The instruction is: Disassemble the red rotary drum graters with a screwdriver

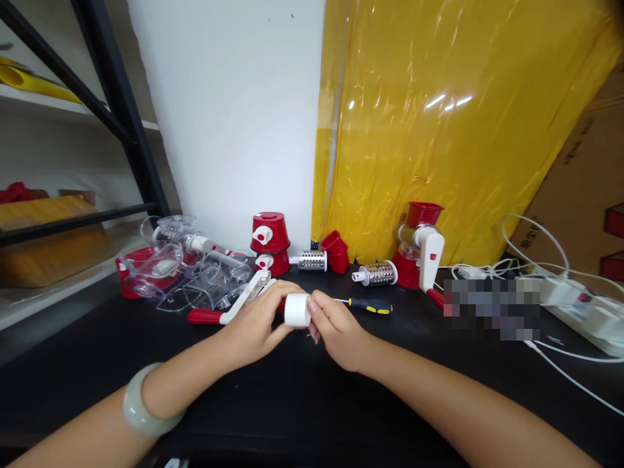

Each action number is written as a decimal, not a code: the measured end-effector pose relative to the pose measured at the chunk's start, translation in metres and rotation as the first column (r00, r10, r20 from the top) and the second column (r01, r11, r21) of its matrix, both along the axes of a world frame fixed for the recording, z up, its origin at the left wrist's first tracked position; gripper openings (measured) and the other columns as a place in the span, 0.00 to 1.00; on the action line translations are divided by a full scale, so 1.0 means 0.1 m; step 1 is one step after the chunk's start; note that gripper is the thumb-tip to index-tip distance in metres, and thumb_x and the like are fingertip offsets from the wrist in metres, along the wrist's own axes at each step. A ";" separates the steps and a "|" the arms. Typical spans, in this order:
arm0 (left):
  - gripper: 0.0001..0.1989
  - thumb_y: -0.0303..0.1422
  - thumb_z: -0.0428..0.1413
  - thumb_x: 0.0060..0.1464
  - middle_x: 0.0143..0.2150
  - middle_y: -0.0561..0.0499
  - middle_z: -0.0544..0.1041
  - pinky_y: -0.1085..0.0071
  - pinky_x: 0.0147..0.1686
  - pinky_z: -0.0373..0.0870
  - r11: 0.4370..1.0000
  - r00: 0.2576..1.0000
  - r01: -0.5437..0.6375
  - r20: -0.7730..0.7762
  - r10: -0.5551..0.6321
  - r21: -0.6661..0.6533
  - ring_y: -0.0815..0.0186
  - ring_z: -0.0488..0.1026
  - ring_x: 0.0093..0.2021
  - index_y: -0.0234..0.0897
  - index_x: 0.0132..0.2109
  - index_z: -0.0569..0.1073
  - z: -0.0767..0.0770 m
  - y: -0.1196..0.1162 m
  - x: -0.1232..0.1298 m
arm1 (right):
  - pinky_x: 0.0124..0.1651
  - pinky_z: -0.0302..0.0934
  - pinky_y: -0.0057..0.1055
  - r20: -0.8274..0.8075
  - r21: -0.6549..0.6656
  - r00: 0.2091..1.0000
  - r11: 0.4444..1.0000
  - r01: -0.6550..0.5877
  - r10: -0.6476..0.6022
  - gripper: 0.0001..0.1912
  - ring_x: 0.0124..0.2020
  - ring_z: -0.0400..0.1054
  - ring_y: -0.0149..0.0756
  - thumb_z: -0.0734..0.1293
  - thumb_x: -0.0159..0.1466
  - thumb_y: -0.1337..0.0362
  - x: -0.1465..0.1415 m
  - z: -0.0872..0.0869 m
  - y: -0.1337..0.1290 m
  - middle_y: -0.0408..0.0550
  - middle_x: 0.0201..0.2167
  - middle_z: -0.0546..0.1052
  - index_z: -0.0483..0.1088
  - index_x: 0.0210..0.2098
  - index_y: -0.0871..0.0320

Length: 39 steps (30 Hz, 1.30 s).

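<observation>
Over the middle of the black table, my left hand [267, 318] is closed around a short white plastic cylinder [296, 310]. The fingers of my right hand [336, 328] pinch the cylinder's right end. Small pale bits show just under the right fingertips, too small to name. Beyond the left hand lies a white crank handle with a red grip [203, 316]. A screwdriver [371, 305] with a black and yellow handle rests behind the right hand. Part of something dark red shows between the left hand and the cylinder, mostly hidden.
Clear plastic parts [214, 279] are piled at the left. Stacked red bases [270, 233], grater drums [312, 260], a red hopper [335, 252] and an assembled rotary grater [419, 244] stand along the back. White cables and a power strip [599, 325] occupy the right.
</observation>
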<state>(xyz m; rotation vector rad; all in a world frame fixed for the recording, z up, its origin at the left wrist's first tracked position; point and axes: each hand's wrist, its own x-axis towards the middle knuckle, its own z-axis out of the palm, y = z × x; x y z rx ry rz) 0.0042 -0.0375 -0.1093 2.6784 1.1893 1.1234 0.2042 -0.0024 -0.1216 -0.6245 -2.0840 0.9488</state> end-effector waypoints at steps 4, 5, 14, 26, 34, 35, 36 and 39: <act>0.26 0.28 0.55 0.60 0.55 0.43 0.73 0.59 0.52 0.72 1.000 1.000 -0.029 0.001 0.029 0.005 0.58 0.73 0.54 0.43 0.63 0.59 0.01 -0.02 0.02 | 0.30 0.52 0.29 0.020 0.036 0.998 0.998 0.057 -0.058 0.17 0.24 0.59 0.30 0.52 0.73 0.58 -0.02 -0.01 -0.01 0.38 0.20 0.63 0.56 0.27 0.54; 0.25 0.27 0.54 0.59 0.55 0.43 0.73 0.60 0.51 0.72 0.999 1.000 -0.031 0.001 0.031 0.014 0.58 0.73 0.54 0.43 0.62 0.60 0.02 -0.02 0.02 | 0.30 0.52 0.29 0.020 0.033 0.998 0.998 0.063 -0.063 0.17 0.23 0.59 0.30 0.52 0.73 0.58 -0.02 0.00 -0.01 0.37 0.20 0.63 0.55 0.27 0.54; 0.23 0.23 0.53 0.55 0.53 0.44 0.74 0.61 0.53 0.71 0.995 0.999 -0.023 -0.021 0.025 0.100 0.59 0.72 0.54 0.41 0.58 0.63 0.03 -0.03 0.03 | 0.28 0.50 0.28 -0.017 0.054 1.000 0.998 0.022 -0.021 0.16 0.21 0.55 0.29 0.54 0.71 0.58 -0.02 0.01 0.01 0.36 0.18 0.60 0.52 0.26 0.54; 0.26 0.22 0.55 0.53 0.54 0.44 0.74 0.60 0.52 0.72 0.983 0.999 0.035 0.032 -0.041 0.181 0.58 0.73 0.54 0.42 0.58 0.63 0.04 -0.04 -0.01 | 0.28 0.51 0.27 -0.042 0.112 0.999 0.993 -0.020 0.025 0.15 0.21 0.56 0.28 0.54 0.71 0.60 -0.01 0.07 -0.05 0.36 0.19 0.62 0.53 0.27 0.54; 0.27 0.23 0.55 0.52 0.53 0.43 0.75 0.57 0.51 0.71 0.979 0.996 0.045 0.061 -0.058 0.197 0.56 0.73 0.53 0.42 0.58 0.62 0.05 0.01 -0.08 | 0.25 0.50 0.27 -0.157 0.014 0.985 0.998 -0.068 0.069 0.16 0.19 0.55 0.27 0.53 0.72 0.56 0.03 0.06 -0.02 0.35 0.18 0.62 0.54 0.29 0.53; 0.26 0.23 0.56 0.52 0.53 0.43 0.75 0.57 0.51 0.71 0.981 0.994 0.018 0.099 -0.038 0.191 0.56 0.74 0.53 0.41 0.58 0.62 0.04 0.03 -0.10 | 0.24 0.49 0.27 -0.210 0.000 0.975 0.997 -0.071 0.070 0.17 0.18 0.54 0.28 0.53 0.73 0.55 0.05 0.08 -0.01 0.35 0.17 0.61 0.54 0.29 0.53; 0.25 0.24 0.57 0.53 0.52 0.43 0.75 0.58 0.50 0.72 0.983 0.991 -0.017 0.137 -0.008 0.183 0.56 0.74 0.52 0.41 0.57 0.63 0.04 0.05 -0.12 | 0.25 0.50 0.27 -0.260 -0.006 0.963 0.997 -0.075 0.071 0.17 0.18 0.54 0.28 0.52 0.73 0.53 0.07 0.11 0.00 0.35 0.18 0.61 0.54 0.29 0.53; 0.22 0.26 0.59 0.54 0.50 0.44 0.75 0.60 0.49 0.72 0.983 0.977 -0.092 0.205 0.058 0.160 0.58 0.76 0.49 0.40 0.55 0.65 0.02 0.11 -0.16 | 0.28 0.54 0.28 -0.295 0.048 0.951 0.995 -0.086 0.096 0.17 0.21 0.59 0.29 0.52 0.73 0.53 0.15 0.22 0.00 0.37 0.20 0.64 0.56 0.31 0.53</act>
